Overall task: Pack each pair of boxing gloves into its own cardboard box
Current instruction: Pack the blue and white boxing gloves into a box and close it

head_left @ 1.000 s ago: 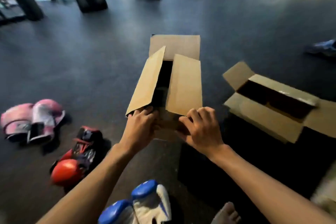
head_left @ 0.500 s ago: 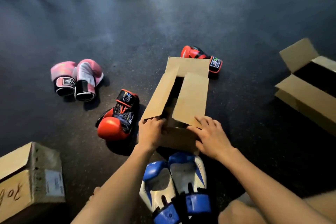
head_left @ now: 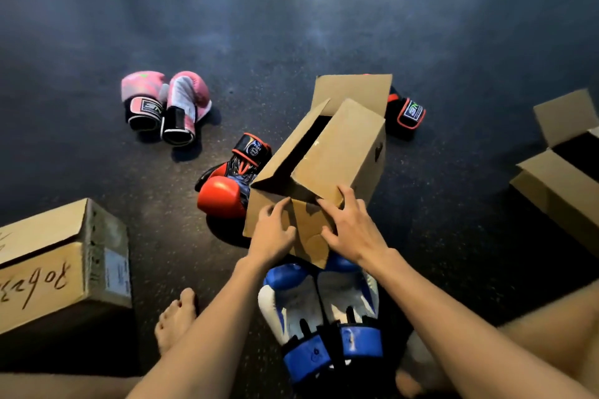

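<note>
A cardboard box (head_left: pixel 343 152) with half-folded top flaps sits tilted on the dark floor in front of me. My left hand (head_left: pixel 274 232) and my right hand (head_left: pixel 351 227) both grip its near end. Its near corner rests over the blue-and-white gloves (head_left: pixel 321 308) between my legs. A red-and-black glove (head_left: pixel 230 183) lies against the box's left side. Another red-and-black glove (head_left: pixel 406 112) pokes out behind the box's far right corner. The pink gloves (head_left: pixel 165 104) lie side by side at the far left.
A closed cardboard box with handwriting (head_left: pixel 61 262) stands at my near left. An open cardboard box (head_left: pixel 564 172) sits at the right edge. My bare left foot (head_left: pixel 175 321) rests by the closed box. Dark floor stretches beyond the gloves.
The view has tipped downward. Both hands have pulled the box toward me and turned it, so it now tilts over the blue-and-white gloves.
</note>
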